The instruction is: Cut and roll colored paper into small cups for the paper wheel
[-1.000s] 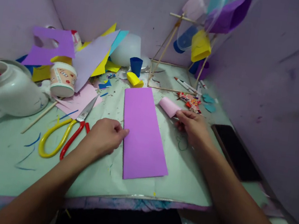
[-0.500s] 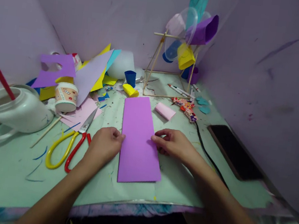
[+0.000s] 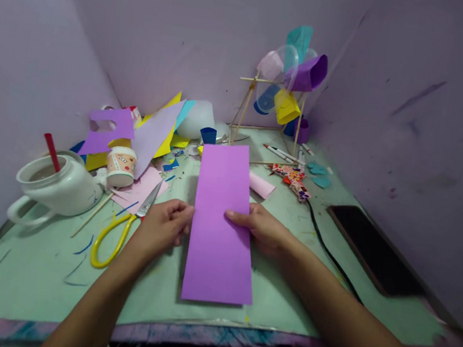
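A long purple sheet of paper (image 3: 217, 258), seemingly folded double, stands a little off the table, between my hands. My right hand (image 3: 267, 229) grips its right edge, thumb on top and fingers behind. At the left edge, my left hand (image 3: 167, 225) has its fingers curled closed, with the tips against the paper. Scissors (image 3: 111, 246) with a yellow handle lie beside my left wrist, partly hidden by that hand. Behind the sheet's right edge lies a pale pink paper roll (image 3: 262, 186).
A white mug-like pot (image 3: 68, 188) with a red stick and a paper cup (image 3: 121, 167) stand left, near paper scraps (image 3: 155, 134). A stick-framed wheel with paper cups (image 3: 310, 74) stands behind. Right are a flower-patterned corded tool (image 3: 291, 181) and a phone (image 3: 375, 251).
The purple paper has been raised off the table and towards me. My right thumb has moved further onto its face. The camera view has shifted, so the table contents appear lower.
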`<move>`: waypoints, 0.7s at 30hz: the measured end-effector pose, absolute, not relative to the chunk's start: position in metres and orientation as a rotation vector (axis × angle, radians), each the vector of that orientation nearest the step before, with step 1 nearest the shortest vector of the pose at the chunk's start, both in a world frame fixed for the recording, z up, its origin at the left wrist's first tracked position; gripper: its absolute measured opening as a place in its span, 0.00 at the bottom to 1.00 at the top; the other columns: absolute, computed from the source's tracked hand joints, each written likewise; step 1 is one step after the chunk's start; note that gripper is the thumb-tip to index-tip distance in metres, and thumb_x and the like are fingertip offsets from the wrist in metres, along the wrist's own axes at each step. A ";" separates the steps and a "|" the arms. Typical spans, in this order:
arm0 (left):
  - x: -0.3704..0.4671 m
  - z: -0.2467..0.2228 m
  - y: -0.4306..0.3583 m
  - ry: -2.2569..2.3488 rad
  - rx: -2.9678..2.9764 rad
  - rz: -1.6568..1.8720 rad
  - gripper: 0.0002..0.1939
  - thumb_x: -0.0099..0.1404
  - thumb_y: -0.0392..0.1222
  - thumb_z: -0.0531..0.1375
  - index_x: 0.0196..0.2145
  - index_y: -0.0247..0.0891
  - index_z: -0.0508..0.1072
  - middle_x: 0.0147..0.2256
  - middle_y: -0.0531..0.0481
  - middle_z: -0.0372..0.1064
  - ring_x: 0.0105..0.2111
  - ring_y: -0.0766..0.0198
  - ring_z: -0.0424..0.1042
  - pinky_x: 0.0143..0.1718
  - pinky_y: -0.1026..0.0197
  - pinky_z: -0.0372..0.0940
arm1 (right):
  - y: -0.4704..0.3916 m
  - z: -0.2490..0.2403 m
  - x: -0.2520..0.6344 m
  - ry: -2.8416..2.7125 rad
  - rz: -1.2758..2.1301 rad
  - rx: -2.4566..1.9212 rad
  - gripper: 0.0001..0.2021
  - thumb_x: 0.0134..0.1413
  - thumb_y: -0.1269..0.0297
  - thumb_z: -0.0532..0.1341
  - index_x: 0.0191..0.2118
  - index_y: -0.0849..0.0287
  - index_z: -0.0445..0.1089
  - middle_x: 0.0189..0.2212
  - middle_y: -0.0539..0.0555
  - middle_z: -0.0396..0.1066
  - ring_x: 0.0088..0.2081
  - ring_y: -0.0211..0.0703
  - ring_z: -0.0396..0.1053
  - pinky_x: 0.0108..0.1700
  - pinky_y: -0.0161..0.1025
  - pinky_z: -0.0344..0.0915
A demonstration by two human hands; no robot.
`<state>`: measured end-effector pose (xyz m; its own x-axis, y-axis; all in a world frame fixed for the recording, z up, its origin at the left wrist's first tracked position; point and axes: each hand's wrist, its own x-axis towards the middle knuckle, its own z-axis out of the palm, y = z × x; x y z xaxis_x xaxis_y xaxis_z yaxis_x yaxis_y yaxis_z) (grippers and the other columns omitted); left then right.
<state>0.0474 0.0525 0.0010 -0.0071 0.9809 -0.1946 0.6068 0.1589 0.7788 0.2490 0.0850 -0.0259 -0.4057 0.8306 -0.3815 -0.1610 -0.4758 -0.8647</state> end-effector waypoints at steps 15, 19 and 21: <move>-0.018 -0.008 0.016 2.151 1.907 -0.084 0.28 0.54 0.33 0.50 0.55 0.31 0.58 0.51 0.36 0.64 0.52 0.49 0.63 0.50 0.52 0.56 | 0.095 -0.018 0.257 -0.537 1.669 -0.931 0.07 0.45 0.71 0.62 0.34 0.60 0.70 0.26 0.52 0.76 0.30 0.45 0.73 0.40 0.42 0.69; -0.002 -0.004 0.019 2.288 1.866 -0.041 0.27 0.52 0.29 0.48 0.52 0.26 0.61 0.44 0.30 0.68 0.43 0.42 0.69 0.41 0.48 0.61 | 0.096 -0.016 0.261 -0.589 1.643 -0.899 0.07 0.42 0.69 0.64 0.33 0.59 0.71 0.25 0.51 0.76 0.28 0.45 0.73 0.39 0.43 0.70; 0.000 0.000 0.019 2.330 1.799 0.038 0.30 0.52 0.31 0.49 0.54 0.29 0.58 0.39 0.33 0.70 0.38 0.44 0.71 0.36 0.50 0.62 | 0.097 -0.015 0.263 -0.646 1.616 -0.880 0.07 0.41 0.67 0.65 0.31 0.58 0.71 0.25 0.52 0.76 0.28 0.46 0.73 0.39 0.44 0.70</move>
